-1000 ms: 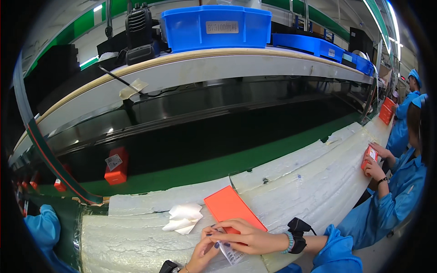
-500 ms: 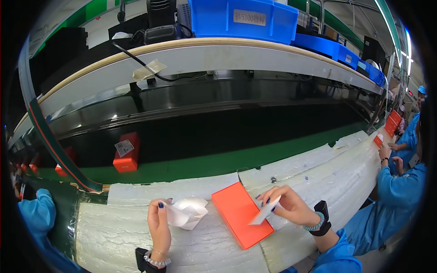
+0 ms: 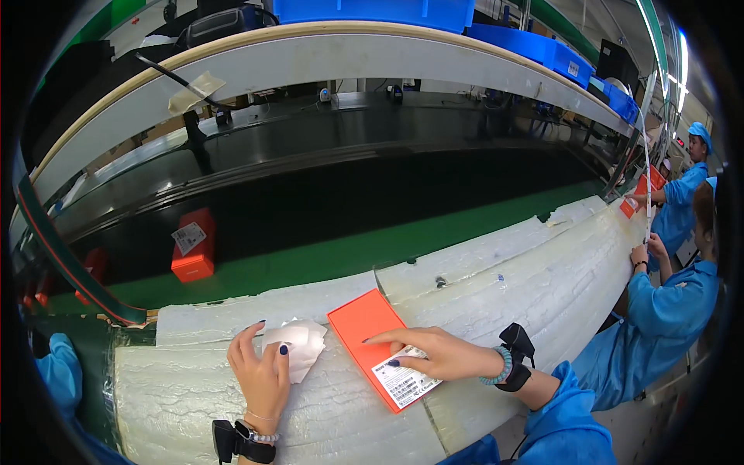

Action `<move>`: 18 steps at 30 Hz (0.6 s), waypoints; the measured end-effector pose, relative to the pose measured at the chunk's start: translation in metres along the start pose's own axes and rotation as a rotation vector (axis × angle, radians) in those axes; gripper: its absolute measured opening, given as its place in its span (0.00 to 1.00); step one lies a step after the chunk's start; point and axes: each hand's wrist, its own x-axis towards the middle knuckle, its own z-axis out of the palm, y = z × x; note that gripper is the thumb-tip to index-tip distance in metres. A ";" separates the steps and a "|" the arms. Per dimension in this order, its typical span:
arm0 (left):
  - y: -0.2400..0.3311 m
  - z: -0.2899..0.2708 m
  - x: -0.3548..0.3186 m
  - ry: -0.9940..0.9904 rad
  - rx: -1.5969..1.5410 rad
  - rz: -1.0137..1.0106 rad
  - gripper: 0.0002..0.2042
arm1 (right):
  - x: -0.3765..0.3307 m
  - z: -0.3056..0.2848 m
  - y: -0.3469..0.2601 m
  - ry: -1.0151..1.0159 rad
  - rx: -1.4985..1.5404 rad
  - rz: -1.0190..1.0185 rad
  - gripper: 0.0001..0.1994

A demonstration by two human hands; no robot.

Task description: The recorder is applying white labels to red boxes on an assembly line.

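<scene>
Right hand (image 3: 438, 353) over a white label (image 3: 399, 385) on an orange box (image 3: 363, 324)

Nearest, a blue sleeve (image 3: 566, 422) covers the right forearm, and a black wristband (image 3: 515, 372) sits beside a beaded bracelet (image 3: 500, 366). The left wrist carries a black band (image 3: 252, 448) too. The left hand (image 3: 262, 380) is open, fingers and thumb spread apart, at the left edge of a crumpled white paper (image 3: 306, 345); whether it touches the paper cannot be told. The right hand grips nothing visible: its index finger reaches out above the orange box and its thumb lies over the label, its palm hiding part of it. The printed label covers the near end of the box's top face. The box lies flat and slantwise on a pale, wrinkled covering (image 3: 209, 395), just right of the paper.

At the left rim is another person's blue sleeve (image 3: 60, 376). At the right, a co-worker in blue (image 3: 670, 310) has both hands raised near the covering's edge. Past the covering runs a dark belt (image 3: 434, 174) with a green near strip (image 3: 465, 222); a labelled orange carton (image 3: 195, 263) rests on it at the left. Above the belt is a white-fronted shelf (image 3: 387, 63) bearing blue bins (image 3: 380, 11)
</scene>
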 end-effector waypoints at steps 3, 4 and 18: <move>0.009 -0.003 -0.003 0.095 -0.046 -0.048 0.09 | 0.002 0.005 0.004 -0.003 -0.033 0.004 0.24; 0.011 -0.004 -0.005 0.114 -0.063 -0.026 0.11 | 0.002 0.006 0.004 0.001 -0.042 0.011 0.23; 0.046 -0.014 -0.027 -0.154 -0.244 0.734 0.20 | 0.006 0.007 -0.001 -0.017 -0.081 0.036 0.23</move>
